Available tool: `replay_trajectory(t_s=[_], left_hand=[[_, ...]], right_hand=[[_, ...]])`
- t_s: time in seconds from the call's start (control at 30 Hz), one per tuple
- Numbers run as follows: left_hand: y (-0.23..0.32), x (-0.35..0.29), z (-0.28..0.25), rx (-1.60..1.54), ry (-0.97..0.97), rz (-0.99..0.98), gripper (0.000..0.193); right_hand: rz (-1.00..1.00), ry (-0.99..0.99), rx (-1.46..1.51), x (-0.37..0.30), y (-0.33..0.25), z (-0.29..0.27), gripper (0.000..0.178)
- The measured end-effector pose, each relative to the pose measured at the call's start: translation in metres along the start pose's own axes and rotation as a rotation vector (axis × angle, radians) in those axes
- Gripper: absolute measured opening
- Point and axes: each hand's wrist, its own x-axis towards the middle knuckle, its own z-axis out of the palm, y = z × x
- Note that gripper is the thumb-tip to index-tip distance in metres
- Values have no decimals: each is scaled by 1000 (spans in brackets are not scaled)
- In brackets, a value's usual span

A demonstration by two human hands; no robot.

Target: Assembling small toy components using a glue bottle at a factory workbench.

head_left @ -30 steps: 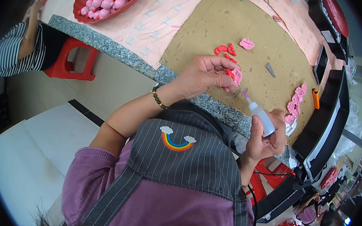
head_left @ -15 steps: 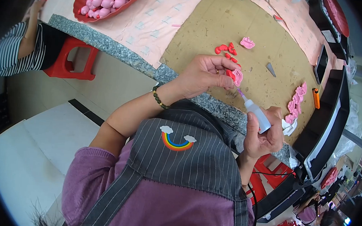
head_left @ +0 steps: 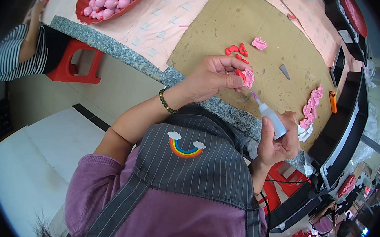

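Note:
Between the thumb and fingers of my left hand (head_left: 217, 77) is a small pink molded plastic piece (head_left: 248, 78) with a red part (head_left: 239, 74) against its side. My right hand (head_left: 281, 140) is wrapped round a translucent squeeze bottle (head_left: 272, 120) with a purple-tinted nozzle. The nozzle tip points at the pink piece from below right, slightly apart from it. Just beyond my left hand lie several loose red pieces (head_left: 242, 50) and another pink piece (head_left: 259, 43).
A brown board (head_left: 204, 44) covers the worktop. A grey blade-like piece (head_left: 284, 72), a row of pink pieces (head_left: 311, 107) and an orange cutter (head_left: 332, 102) lie to the right, beside black trays (head_left: 346, 125). A red bowl (head_left: 81, 9) of pink-and-red pieces stands far left, near a person in stripes (head_left: 11, 53).
The bottle has drawn slightly away from the pink piece, down and right. My left hand has shifted a little left and turned the piece more face-up.

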Motion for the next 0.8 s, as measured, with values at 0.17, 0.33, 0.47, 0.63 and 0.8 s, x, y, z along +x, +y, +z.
replay_trajectory(t_s=[0.17,0.33,0.47,0.63,0.8], left_hand=[[0,0,0,-21,-4,2,36],[-1,1,0,-15,-2,5,35],[0,0,0,-16,10,0,35],[0,0,1,-7,3,8,35],[0,0,0,-1,-4,7,36]], right_hand=[[-11,7,6,0,2,-1,14],[-3,8,6,-1,2,-1,14],[2,8,10,-1,3,-2,14],[-3,19,16,-2,4,-2,14],[3,5,-9,-1,2,-2,14]])
